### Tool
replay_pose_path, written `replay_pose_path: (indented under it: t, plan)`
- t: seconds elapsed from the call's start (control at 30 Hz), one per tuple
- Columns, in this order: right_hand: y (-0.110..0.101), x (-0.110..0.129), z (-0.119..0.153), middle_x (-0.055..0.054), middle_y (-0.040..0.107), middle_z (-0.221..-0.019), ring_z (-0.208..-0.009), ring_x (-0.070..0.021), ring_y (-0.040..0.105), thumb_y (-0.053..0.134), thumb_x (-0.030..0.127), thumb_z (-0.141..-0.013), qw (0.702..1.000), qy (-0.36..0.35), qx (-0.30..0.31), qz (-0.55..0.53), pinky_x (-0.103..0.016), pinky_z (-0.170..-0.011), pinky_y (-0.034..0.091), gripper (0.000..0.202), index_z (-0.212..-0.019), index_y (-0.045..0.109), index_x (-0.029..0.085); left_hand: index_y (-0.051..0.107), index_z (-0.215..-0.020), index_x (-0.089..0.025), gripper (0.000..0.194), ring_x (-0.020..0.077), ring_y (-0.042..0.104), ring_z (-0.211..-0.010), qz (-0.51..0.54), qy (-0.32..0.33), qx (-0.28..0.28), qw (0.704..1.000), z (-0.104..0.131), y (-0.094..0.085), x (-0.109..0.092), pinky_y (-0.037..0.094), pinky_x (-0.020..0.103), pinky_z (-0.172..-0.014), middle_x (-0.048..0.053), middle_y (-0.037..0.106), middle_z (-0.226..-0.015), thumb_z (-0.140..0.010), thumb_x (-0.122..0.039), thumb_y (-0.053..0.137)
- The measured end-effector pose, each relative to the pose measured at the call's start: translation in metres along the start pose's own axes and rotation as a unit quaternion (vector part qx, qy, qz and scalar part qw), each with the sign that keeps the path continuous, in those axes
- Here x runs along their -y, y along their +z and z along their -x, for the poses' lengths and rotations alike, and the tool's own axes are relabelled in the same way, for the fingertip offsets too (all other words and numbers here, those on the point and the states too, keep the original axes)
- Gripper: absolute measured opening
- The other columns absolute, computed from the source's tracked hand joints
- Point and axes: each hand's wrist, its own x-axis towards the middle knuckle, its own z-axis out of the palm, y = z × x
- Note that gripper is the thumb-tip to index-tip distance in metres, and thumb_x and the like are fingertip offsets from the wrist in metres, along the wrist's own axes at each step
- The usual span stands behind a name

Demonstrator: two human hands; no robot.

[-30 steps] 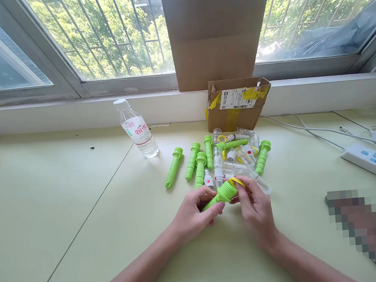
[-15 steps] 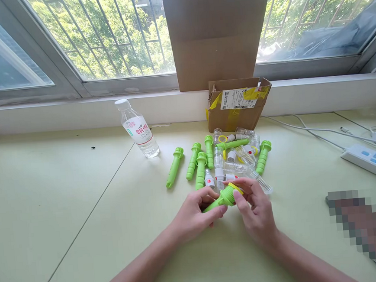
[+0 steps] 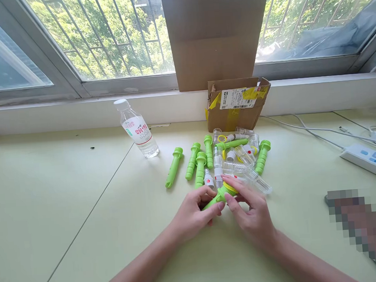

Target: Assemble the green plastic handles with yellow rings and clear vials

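Note:
My left hand (image 3: 193,213) is closed round a green plastic handle (image 3: 221,194) with a threaded, wider head that points up and to the right. At that head, the fingers of my right hand (image 3: 252,212) pinch a yellow ring (image 3: 230,187), which sits around the threads. My right fingers partly cover the ring and head. Just beyond my hands lie more green handles (image 3: 174,167), clear ribbed tubes (image 3: 259,181) and white pieces with a red dot (image 3: 208,179). Another yellow ring (image 3: 222,138) rests among the tubes.
A cardboard box (image 3: 235,107) stands behind the parts, by the window sill. To the left is a water bottle (image 3: 140,134). At the right are a power strip (image 3: 368,161) with cables (image 3: 310,129) and a blurred-out flat object (image 3: 366,231).
The yellow ring has moved from the tip of the green handle's head down over its threads. My right hand has shifted slightly left, its fingers now lying over the head.

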Motion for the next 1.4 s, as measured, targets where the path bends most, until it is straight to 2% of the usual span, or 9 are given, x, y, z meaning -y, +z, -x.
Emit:
replay_pose_path:
  t: [0.17, 0.33, 0.7, 0.9, 1.03, 1.2, 1.4]
  plan:
    - [0.0012, -0.0006, 0.0014, -0.009, 0.064, -0.118, -0.100, -0.0223, 0.066, 0.057, 0.017, -0.086, 1.000, 0.026, -0.014, 0.000, -0.027, -0.064, 0.063, 0.041, -0.126, 0.057, 0.023, 0.051, -0.082, -0.016, 0.026, 0.0082, 0.055, -0.053, 0.010, 0.008, -0.009, 1.000, -0.0003, 0.0010, 0.0003, 0.044, 0.018, -0.046, -0.001, 0.060, -0.071, -0.086, -0.040, 0.058]
    - [0.0018, -0.0004, 0.0019, -0.010, 0.066, -0.115, -0.088, -0.0199, 0.069, 0.059, 0.019, -0.085, 0.999, 0.035, -0.030, 0.000, -0.027, -0.062, 0.063, 0.038, -0.123, 0.060, 0.021, 0.052, -0.082, -0.016, 0.026, 0.0082, 0.055, -0.053, 0.015, 0.013, -0.016, 1.000, -0.0003, 0.0016, -0.0012, 0.044, 0.019, -0.047, 0.000, 0.060, -0.070, -0.085, -0.040, 0.059]
    - [0.0006, -0.0020, 0.0044, -0.006, 0.068, -0.108, -0.076, -0.0168, 0.067, 0.057, 0.023, -0.088, 0.994, 0.070, -0.076, -0.020, -0.031, -0.060, 0.060, 0.028, -0.114, 0.066, 0.024, 0.051, -0.079, -0.016, 0.025, 0.0088, 0.054, -0.053, 0.019, 0.009, -0.012, 1.000, -0.0001, 0.0025, -0.0033, 0.045, 0.020, -0.047, -0.001, 0.060, -0.068, -0.083, -0.039, 0.061]
    - [-0.0013, 0.0000, 0.0044, -0.005, 0.069, -0.105, -0.062, -0.0126, 0.062, 0.050, 0.028, -0.092, 0.988, 0.121, -0.073, -0.063, -0.031, -0.056, 0.056, 0.024, -0.106, 0.070, 0.024, 0.051, -0.081, -0.016, 0.025, 0.0088, 0.055, -0.054, 0.010, 0.019, -0.003, 1.000, 0.0003, 0.0025, -0.0033, 0.045, 0.020, -0.048, 0.000, 0.061, -0.070, -0.084, -0.039, 0.060]
    - [-0.0016, -0.0002, 0.0029, -0.003, 0.068, -0.102, -0.059, -0.0112, 0.059, 0.051, 0.026, -0.092, 0.990, 0.104, -0.071, -0.070, -0.032, -0.058, 0.055, 0.025, -0.111, 0.068, 0.027, 0.050, -0.081, -0.016, 0.025, 0.0085, 0.055, -0.054, 0.010, 0.016, -0.009, 1.000, 0.0003, 0.0022, -0.0028, 0.045, 0.019, -0.048, 0.000, 0.061, -0.070, -0.085, -0.039, 0.060]
    - [-0.0027, -0.0020, 0.0042, -0.004, 0.067, -0.107, -0.064, -0.0125, 0.062, 0.052, 0.023, -0.091, 0.993, 0.080, -0.071, -0.058, -0.034, -0.062, 0.057, 0.027, -0.112, 0.067, 0.028, 0.050, -0.082, -0.017, 0.025, 0.0088, 0.055, -0.053, 0.007, 0.017, -0.005, 1.000, 0.0003, 0.0016, -0.0029, 0.043, 0.019, -0.047, 0.000, 0.061, -0.070, -0.084, -0.039, 0.060]
    - [-0.0043, -0.0044, 0.0043, -0.005, 0.067, -0.110, -0.093, -0.0215, 0.065, 0.052, 0.018, -0.090, 0.997, 0.036, -0.067, -0.033, -0.040, -0.076, 0.058, 0.031, -0.114, 0.066, 0.029, 0.051, -0.080, -0.017, 0.027, 0.0098, 0.055, -0.052, 0.007, 0.011, -0.006, 1.000, 0.0009, 0.0023, -0.0049, 0.043, 0.021, -0.048, 0.001, 0.062, -0.068, -0.083, -0.042, 0.062]
